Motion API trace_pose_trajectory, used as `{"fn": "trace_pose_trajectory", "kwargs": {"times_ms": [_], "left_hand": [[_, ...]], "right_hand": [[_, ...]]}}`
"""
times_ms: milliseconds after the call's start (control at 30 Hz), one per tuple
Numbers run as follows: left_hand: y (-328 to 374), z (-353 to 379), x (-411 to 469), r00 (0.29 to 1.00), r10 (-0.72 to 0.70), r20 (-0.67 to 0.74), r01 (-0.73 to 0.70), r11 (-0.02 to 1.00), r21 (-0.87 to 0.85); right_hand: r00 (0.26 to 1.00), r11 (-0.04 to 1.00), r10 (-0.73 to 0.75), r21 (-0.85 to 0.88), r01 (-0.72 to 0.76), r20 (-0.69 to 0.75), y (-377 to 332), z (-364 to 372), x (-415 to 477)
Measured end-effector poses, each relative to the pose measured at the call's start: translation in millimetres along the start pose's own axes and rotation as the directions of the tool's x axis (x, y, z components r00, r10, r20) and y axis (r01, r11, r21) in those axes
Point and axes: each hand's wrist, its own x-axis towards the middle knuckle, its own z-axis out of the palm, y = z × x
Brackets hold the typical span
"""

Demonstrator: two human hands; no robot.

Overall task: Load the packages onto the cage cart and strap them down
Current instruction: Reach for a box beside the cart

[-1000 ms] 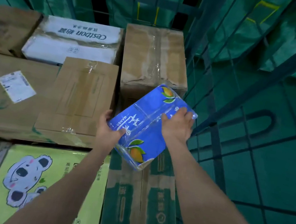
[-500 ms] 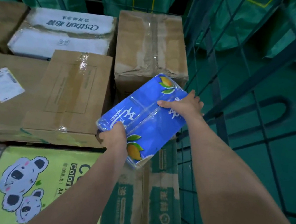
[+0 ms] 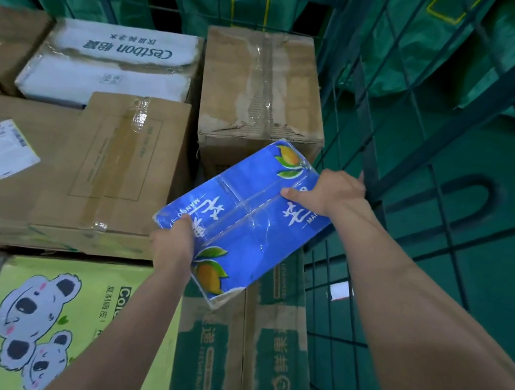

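A blue shrink-wrapped mango drink pack (image 3: 245,223) lies tilted between a tall brown box (image 3: 258,94) behind it and a green-printed brown box (image 3: 243,361) in front. My left hand (image 3: 174,245) grips the pack's near left edge. My right hand (image 3: 331,191) holds its far right side, thumb on top, close to the cage cart's green wire side wall (image 3: 372,165). Several stacked boxes fill the cart.
A taped brown box (image 3: 111,171), a white Cestbon carton (image 3: 111,67), a labelled brown box (image 3: 1,161) and a yellow-green koala box (image 3: 53,324) lie to the left. Green sacks (image 3: 474,53) hang beyond the wire mesh.
The pack has shifted slightly toward the cage wall. My right hand slid to its far right side and my left hand moved onto its near edge.
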Motion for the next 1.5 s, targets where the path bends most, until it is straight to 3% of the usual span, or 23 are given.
{"fn": "trace_pose_trajectory", "kwargs": {"times_ms": [300,433,500,733,833,967,1100,1300,1500], "left_hand": [[-2,-11,-1,0.990,0.099,-0.098,-0.097,0.995,0.027],[4,-13,0,0.982,0.175,-0.075,-0.166,0.980,0.110],[10,-12,2,0.973,0.226,-0.056,-0.212,0.960,0.185],[26,1,-9,0.919,0.382,0.096,-0.394,0.879,0.268],[46,7,-1,0.899,0.411,0.149,-0.437,0.857,0.272],[80,19,7,0.846,0.464,0.261,-0.517,0.834,0.193],[110,37,12,0.800,0.500,0.332,-0.572,0.803,0.167],[92,42,33,0.761,0.574,0.302,-0.633,0.759,0.152],[89,45,49,0.763,0.561,0.321,-0.636,0.741,0.217]], "right_hand": [[0.995,0.997,-0.077,0.000,0.077,0.060,6,-19,-4],[0.964,0.929,0.004,-0.357,0.095,0.266,-1,-11,-16],[0.954,0.893,0.039,-0.439,0.099,0.296,-5,-7,-21],[0.966,0.977,0.097,-0.210,-0.046,0.241,-6,5,-23],[0.986,0.994,0.098,0.043,-0.105,0.137,-6,3,-18],[0.988,0.916,0.153,0.376,-0.143,0.001,-8,2,-2],[0.978,0.884,0.201,0.439,-0.157,-0.056,-5,7,14],[0.973,0.885,0.195,0.450,-0.121,-0.122,3,21,25],[0.962,0.830,0.222,0.548,-0.101,-0.158,-3,29,34]]}}
